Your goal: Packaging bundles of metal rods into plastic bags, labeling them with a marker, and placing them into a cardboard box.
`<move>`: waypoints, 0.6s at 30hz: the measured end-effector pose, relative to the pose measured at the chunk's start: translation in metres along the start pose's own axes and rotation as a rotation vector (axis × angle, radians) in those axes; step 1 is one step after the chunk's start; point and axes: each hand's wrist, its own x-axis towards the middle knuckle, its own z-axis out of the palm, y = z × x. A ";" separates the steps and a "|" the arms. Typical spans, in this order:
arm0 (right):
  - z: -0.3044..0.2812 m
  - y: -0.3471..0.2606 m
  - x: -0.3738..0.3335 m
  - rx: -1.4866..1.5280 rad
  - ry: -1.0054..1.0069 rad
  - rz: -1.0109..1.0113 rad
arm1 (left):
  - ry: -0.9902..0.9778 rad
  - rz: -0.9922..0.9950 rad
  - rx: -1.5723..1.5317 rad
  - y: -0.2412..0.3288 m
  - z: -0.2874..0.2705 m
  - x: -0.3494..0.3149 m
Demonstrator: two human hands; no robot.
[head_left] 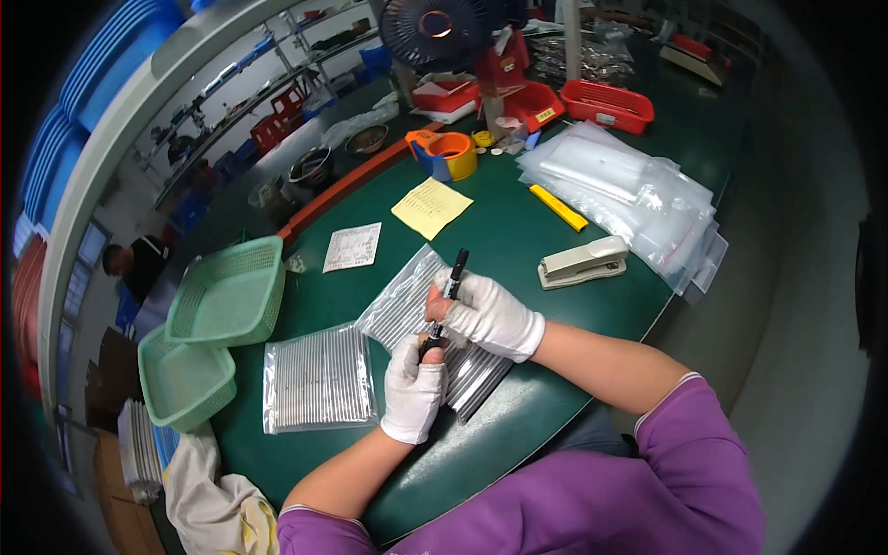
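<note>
Both my hands wear white gloves with bare fingertips, and between them is a black marker pen (455, 274). My right hand (490, 316) grips its upper part, the black end sticking up above the fingers. Just below, my left hand (413, 388) is closed around the lower black end. I cannot tell whether the cap is on. Beneath my hands lies a clear plastic bag of grey rods (400, 310), partly covered by them. More dark grey rods (481, 375) show under my right wrist. A second clear bag of grey rods (321, 381) lies to the left.
Two green baskets (227, 301) stand at the left. Beyond my hands are a white paper slip (352, 247), a yellow note (432, 208) and an orange tape dispenser (450, 155). To the right are a stapler (583, 263), a yellow cutter (558, 207) and clear plastic bags (615, 180).
</note>
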 end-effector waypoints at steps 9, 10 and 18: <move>-0.058 -0.009 0.013 -0.964 0.434 0.101 | -0.139 0.332 0.349 0.011 0.011 -0.011; -0.058 -0.013 0.013 -0.996 0.386 0.237 | -0.155 0.463 0.450 0.012 0.011 -0.010; -0.067 -0.017 0.013 -1.042 0.537 -0.112 | -0.376 0.873 0.675 0.034 0.025 0.002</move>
